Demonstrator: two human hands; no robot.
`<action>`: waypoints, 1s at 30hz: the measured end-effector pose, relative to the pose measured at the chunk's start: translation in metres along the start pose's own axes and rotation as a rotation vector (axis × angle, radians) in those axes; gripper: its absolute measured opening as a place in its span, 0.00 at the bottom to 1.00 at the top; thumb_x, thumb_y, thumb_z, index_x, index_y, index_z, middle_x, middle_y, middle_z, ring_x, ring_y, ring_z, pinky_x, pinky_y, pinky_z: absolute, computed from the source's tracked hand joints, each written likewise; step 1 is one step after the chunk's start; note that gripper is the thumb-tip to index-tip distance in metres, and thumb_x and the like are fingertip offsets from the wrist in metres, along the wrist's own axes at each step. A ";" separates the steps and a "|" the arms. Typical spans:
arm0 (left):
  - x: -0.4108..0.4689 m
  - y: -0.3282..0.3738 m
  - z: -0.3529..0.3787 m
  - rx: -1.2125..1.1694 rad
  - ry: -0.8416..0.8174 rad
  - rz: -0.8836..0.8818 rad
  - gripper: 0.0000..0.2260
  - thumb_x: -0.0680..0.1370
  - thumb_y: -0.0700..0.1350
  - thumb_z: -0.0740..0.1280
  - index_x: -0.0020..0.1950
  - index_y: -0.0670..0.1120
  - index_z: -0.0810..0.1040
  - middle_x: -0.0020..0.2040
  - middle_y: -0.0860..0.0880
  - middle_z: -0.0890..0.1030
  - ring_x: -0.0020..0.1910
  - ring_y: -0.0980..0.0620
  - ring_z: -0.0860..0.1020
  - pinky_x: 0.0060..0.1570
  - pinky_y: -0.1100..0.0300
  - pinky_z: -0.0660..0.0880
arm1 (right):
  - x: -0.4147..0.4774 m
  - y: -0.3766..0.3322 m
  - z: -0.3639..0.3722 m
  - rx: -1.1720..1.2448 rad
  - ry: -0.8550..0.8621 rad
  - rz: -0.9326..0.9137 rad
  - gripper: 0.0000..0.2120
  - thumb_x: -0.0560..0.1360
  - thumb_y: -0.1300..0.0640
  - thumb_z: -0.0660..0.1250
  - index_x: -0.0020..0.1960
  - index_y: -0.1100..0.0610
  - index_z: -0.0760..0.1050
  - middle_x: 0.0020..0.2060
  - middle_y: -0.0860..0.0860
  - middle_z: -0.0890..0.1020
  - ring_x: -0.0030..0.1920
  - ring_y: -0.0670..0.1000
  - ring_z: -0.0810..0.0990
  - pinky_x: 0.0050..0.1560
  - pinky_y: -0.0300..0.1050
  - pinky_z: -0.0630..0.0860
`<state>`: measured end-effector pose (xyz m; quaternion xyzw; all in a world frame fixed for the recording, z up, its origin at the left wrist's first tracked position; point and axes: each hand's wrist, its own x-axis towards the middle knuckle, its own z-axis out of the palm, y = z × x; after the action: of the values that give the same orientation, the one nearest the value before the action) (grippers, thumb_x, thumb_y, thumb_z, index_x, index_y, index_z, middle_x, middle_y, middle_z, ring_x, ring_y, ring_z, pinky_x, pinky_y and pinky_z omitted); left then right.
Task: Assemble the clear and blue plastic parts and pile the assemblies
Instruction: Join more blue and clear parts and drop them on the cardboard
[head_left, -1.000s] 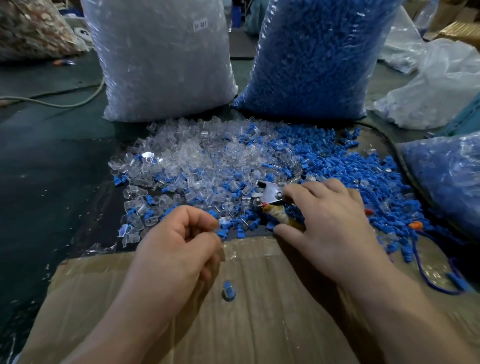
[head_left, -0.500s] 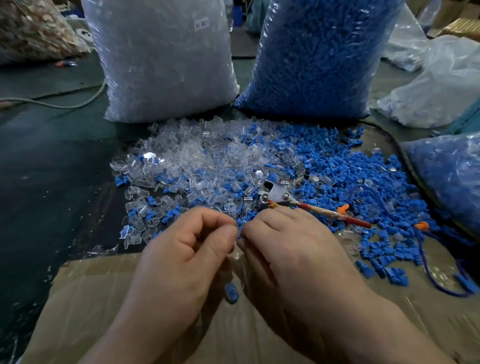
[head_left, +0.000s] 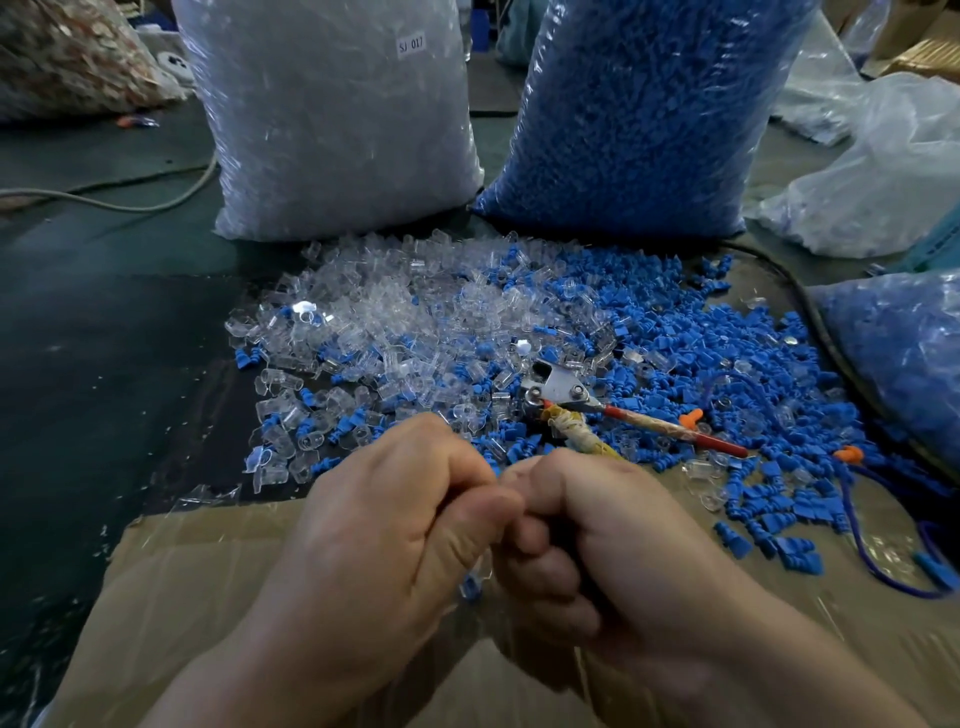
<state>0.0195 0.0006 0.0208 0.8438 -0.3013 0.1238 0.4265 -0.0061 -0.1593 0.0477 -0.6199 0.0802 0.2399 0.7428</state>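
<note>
Right hand (head_left: 639, 545) has left the red-handled pliers (head_left: 558, 389), which now lie just beyond the grip, and has closed in on the left hand (head_left: 395, 535). Both hands are clenched with fingertips meeting. What they pinch is hidden, so I can't tell; likely the press-fit step. One blue part (head_left: 470, 590) peeks out just under the grip, over the cardboard (head_left: 182, 597). The heap of loose parts (head_left: 415, 322) sits beyond the knuckles.

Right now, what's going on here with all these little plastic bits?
A person's left hand and right hand meet over the cardboard, fingers curled on small parts, mostly hidden, seemingly joining them. Beyond lies a heap of loose clear and blue parts with a metal tool on it, and two full bags behind.
</note>
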 end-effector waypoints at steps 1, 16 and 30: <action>0.000 -0.001 -0.002 -0.008 -0.013 -0.004 0.15 0.80 0.66 0.57 0.47 0.57 0.73 0.42 0.58 0.76 0.37 0.62 0.75 0.36 0.72 0.68 | -0.002 -0.002 -0.002 0.027 -0.020 0.030 0.08 0.63 0.55 0.62 0.26 0.54 0.69 0.22 0.51 0.64 0.21 0.48 0.59 0.21 0.37 0.57; -0.002 -0.015 -0.010 0.234 -0.262 -0.248 0.11 0.73 0.65 0.63 0.51 0.63 0.76 0.45 0.64 0.77 0.44 0.65 0.77 0.38 0.64 0.73 | 0.026 0.023 -0.015 -1.524 0.498 -0.472 0.23 0.75 0.33 0.58 0.62 0.45 0.59 0.48 0.46 0.78 0.46 0.56 0.80 0.28 0.48 0.54; 0.007 -0.025 0.007 0.505 -0.168 -0.285 0.07 0.74 0.51 0.71 0.52 0.55 0.83 0.46 0.56 0.79 0.47 0.51 0.79 0.42 0.60 0.68 | 0.045 0.025 -0.014 -1.527 0.382 -0.491 0.11 0.81 0.42 0.55 0.45 0.46 0.57 0.37 0.44 0.65 0.41 0.53 0.77 0.32 0.48 0.61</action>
<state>0.0399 0.0035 0.0042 0.9643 -0.1738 0.0636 0.1896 0.0240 -0.1585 0.0039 -0.9842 -0.1179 -0.0504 0.1218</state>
